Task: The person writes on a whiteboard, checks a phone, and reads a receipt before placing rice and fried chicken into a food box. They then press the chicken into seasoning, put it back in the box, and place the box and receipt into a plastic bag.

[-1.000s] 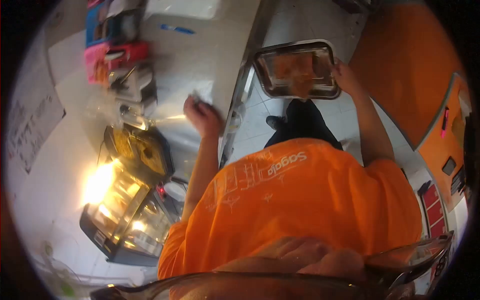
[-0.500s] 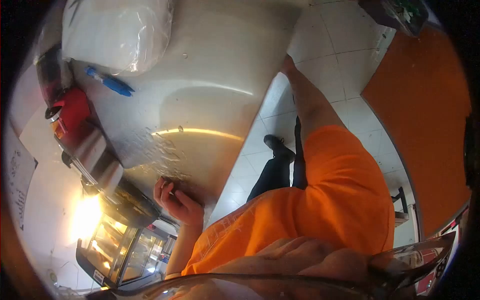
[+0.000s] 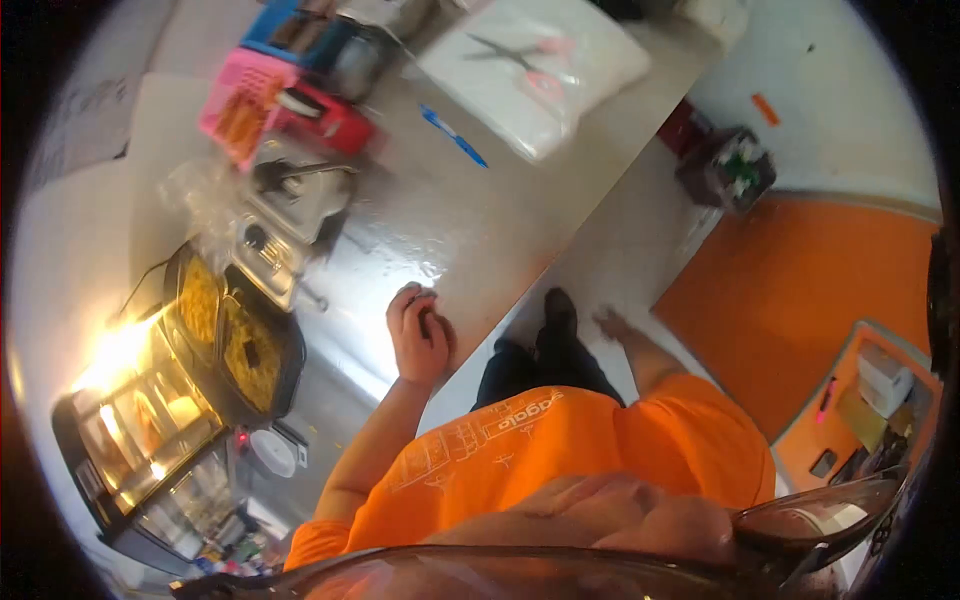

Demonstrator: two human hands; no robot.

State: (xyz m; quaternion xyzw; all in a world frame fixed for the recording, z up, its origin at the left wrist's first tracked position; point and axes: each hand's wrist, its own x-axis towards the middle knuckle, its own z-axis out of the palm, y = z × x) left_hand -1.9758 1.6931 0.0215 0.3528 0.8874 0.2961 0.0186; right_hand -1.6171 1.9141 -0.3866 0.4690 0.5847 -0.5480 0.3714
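My left hand (image 3: 418,332) rests at the near edge of the metal table (image 3: 430,210), its fingers curled together around something small and dark that I cannot make out. Wet, shiny patches lie on the metal just beyond it. My right hand (image 3: 612,324) hangs beside my leg over the floor, slightly blurred, with its fingers apart and nothing in it. Farther up the table are a blue pen (image 3: 453,135) and a white plastic-wrapped pack (image 3: 600,58), with pink-handled scissors (image 3: 543,82) on top.
Metal trays (image 3: 268,258), a red object (image 3: 340,122) and a pink basket (image 3: 247,108) line the left side. Below them stand dark pans of yellow food (image 3: 250,352) and a lit glass display case (image 3: 150,420). A bin (image 3: 735,168) and an orange surface (image 3: 800,290) are at right.
My right hand has come off the table's edge and down beside my leg. My left hand stays curled near the table edge. The view has swung, showing more of the table's left side.
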